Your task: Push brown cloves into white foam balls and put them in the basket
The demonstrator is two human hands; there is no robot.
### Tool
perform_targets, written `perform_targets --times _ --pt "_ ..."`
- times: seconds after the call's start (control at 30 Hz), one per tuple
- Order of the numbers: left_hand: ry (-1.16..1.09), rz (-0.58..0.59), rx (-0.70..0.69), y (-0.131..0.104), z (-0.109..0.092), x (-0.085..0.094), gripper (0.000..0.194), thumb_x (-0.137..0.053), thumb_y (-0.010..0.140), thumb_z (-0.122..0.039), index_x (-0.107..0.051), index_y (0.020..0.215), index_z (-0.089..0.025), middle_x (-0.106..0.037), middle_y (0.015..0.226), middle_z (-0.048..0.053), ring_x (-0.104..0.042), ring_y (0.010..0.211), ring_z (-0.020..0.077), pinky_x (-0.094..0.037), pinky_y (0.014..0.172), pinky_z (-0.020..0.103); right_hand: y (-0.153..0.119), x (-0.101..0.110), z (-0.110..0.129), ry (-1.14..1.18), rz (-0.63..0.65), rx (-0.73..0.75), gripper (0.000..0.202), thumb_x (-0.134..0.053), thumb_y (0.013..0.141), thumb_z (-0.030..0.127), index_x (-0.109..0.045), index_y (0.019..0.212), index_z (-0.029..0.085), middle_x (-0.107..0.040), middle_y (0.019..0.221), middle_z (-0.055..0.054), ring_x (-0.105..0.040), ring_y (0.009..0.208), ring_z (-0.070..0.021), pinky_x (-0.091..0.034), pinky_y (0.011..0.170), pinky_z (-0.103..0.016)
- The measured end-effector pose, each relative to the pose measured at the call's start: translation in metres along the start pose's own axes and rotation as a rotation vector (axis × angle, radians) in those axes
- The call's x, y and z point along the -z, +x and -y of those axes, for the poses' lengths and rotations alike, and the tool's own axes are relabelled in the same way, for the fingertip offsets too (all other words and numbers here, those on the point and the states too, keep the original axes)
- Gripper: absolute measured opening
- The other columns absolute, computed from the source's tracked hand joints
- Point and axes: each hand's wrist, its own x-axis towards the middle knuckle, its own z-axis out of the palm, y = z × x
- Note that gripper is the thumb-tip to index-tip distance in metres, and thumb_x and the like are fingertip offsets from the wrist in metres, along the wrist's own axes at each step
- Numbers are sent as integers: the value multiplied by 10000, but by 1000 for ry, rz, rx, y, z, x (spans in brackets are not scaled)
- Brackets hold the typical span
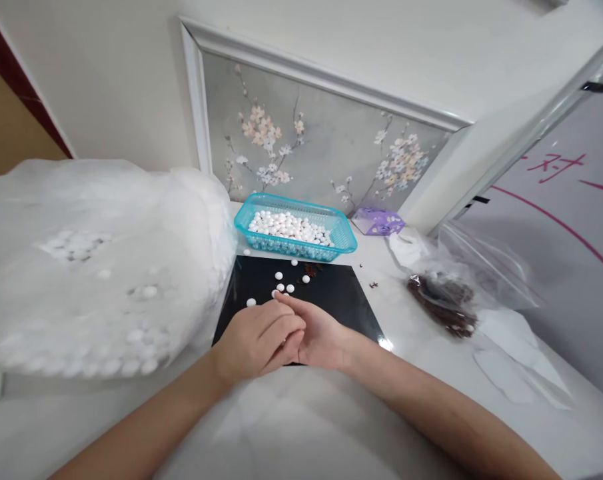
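Observation:
My left hand (pixel 261 339) and my right hand (pixel 321 333) are pressed together over the near part of a black board (pixel 341 293). My left fingers curl in against the right palm, and whatever lies between the hands is mostly hidden; only a tiny pale spot shows there. The right hand is cupped beside the left, its fingers mostly covered. Just beyond the fingertips, several round white beads (pixel 290 289) are scattered on the board. Near its far edge lies a little pile of small reddish-brown pieces (pixel 310 270).
Behind the board stands a blue plastic basket (pixel 348 240) of white beads. A big translucent bag (pixel 96 280) of beads bulges at left. On the right are a clear bag of dark brown pieces (pixel 444 307), white paper (pixel 521 347) and a purple packet (pixel 378 221). A whiteboard (pixel 556 220) leans at right.

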Motion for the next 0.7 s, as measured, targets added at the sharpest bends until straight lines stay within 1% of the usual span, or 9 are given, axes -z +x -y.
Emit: perform_targets --times 0.03,0.1,0.17,0.23,0.3,0.37,0.5,0.6,0.7 --pt "-23 -64 20 0 0 -1 167 -412 825 -175 -569 779 -206 -612 687 18 -560 636 126 -441 591 234 0 0 -1 85 16 -36 421 -264 931 424 -484 698 151 -512 564 6 -525 509 -93 -435 527 -211" --pt "-63 -214 128 2 1 -2 152 -401 846 -147 -536 797 -196 -582 696 4 -546 630 108 -429 574 215 1 3 -1 253 73 -82 395 -285 926 409 -490 709 149 -513 556 11 -518 489 -94 -424 511 -208" --pt "-77 -321 284 3 5 -2 153 -389 873 -156 -513 788 -191 -557 705 -5 -537 645 99 -424 586 206 2 7 -1 278 121 -25 385 -290 921 410 -517 763 142 -545 591 -3 -537 513 -109 -430 513 -218" --pt "-89 -374 408 5 8 -3 175 -380 893 -197 -505 771 -190 -547 710 -8 -533 658 98 -426 600 206 2 10 0 255 139 22 424 -260 924 427 -546 849 122 -593 675 -42 -585 605 -136 -463 575 -244" --pt "-124 -391 495 6 11 -4 198 -370 906 -239 -510 774 -190 -548 723 -8 -530 658 98 -430 598 204 1 10 1 240 131 53 462 -227 928 426 -555 907 101 -619 753 -77 -616 711 -155 -484 672 -269" --pt "-158 -395 551 6 14 -5 216 -365 911 -270 -512 773 -190 -549 734 -6 -524 659 99 -429 587 202 1 10 2 240 121 74 463 -226 928 415 -555 931 90 -628 802 -92 -626 786 -162 -477 756 -283" --pt "-164 -401 585 6 17 -6 230 -361 912 -289 -512 769 -191 -544 728 -11 -515 677 102 -422 615 206 0 12 2 250 99 106 403 -280 909 391 -549 949 94 -641 836 -104 -630 851 -179 -459 826 -313" --pt "-163 -400 595 6 19 -7 235 -356 913 -290 -512 769 -189 -546 730 -11 -514 682 102 -416 625 209 0 14 3 262 85 140 267 -355 853 258 -538 973 105 -652 860 -104 -632 863 -179 -440 871 -338" --pt "-169 -384 605 7 20 -7 235 -358 913 -290 -512 767 -188 -541 717 -11 -507 668 101 -407 603 206 -1 16 4 262 75 148 270 -374 783 136 -524 1007 113 -654 887 -96 -635 871 -172 -426 901 -354"
